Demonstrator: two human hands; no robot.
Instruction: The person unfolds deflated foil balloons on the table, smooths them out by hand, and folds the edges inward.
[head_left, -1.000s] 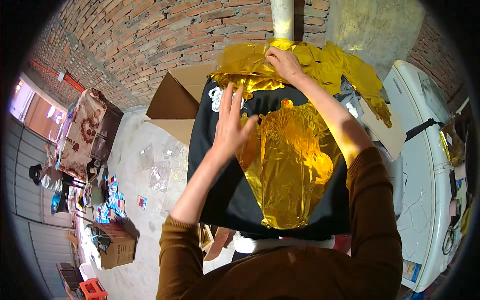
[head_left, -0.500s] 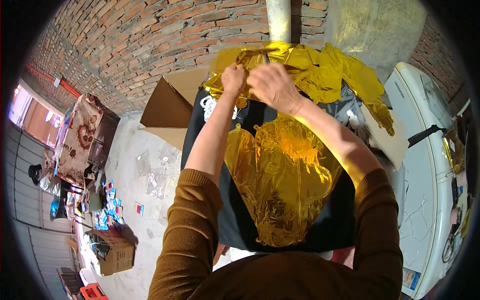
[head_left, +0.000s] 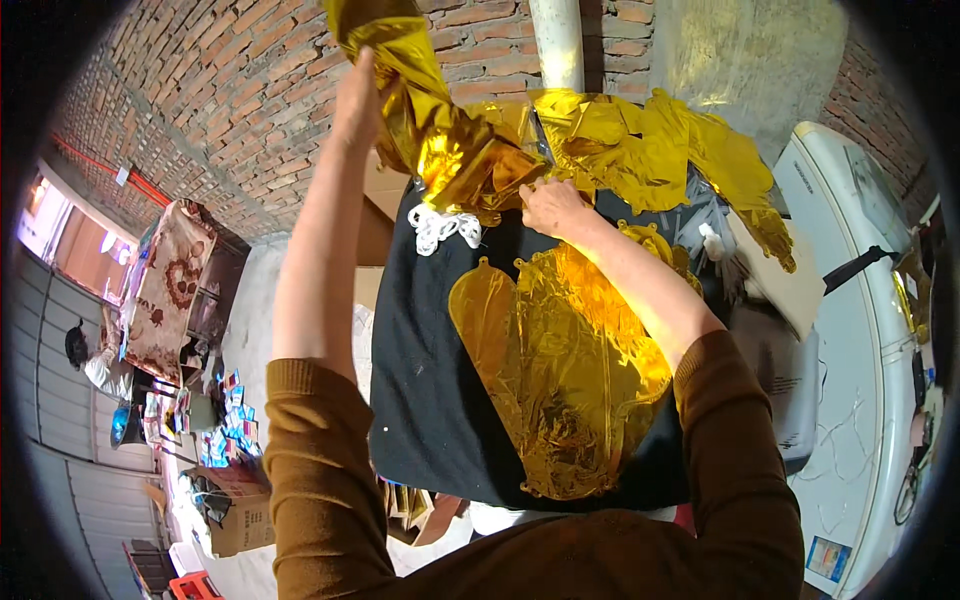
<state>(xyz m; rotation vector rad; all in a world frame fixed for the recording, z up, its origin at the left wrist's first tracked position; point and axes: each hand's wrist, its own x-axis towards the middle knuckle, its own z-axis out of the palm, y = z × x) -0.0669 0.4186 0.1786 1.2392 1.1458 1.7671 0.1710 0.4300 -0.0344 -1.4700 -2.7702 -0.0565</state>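
Clearly, the left hand [head_left: 357, 108] and right hand [head_left: 556, 208] both clamp gold foil [head_left: 438, 140], a lettered brown carton [head_left: 240, 528] standing lower left.

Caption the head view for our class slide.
Left hand holds gold foil high, right hand lower beside it, over black cloth.

Your scene is fairly bright, with the strongest light at far left, where an opening [head_left: 83, 235] washes out to pinkish white. The gold foil [head_left: 440, 155] throws harsh yellow-orange glare at you, while the black cloth [head_left: 420, 400] beneath sinks toward deep shadow and loses detail. Your left hand [head_left: 355, 110] looks slightly blurred. You see the brick wall [head_left: 250, 90] bent into a curve, and a black rim darkens your corners.
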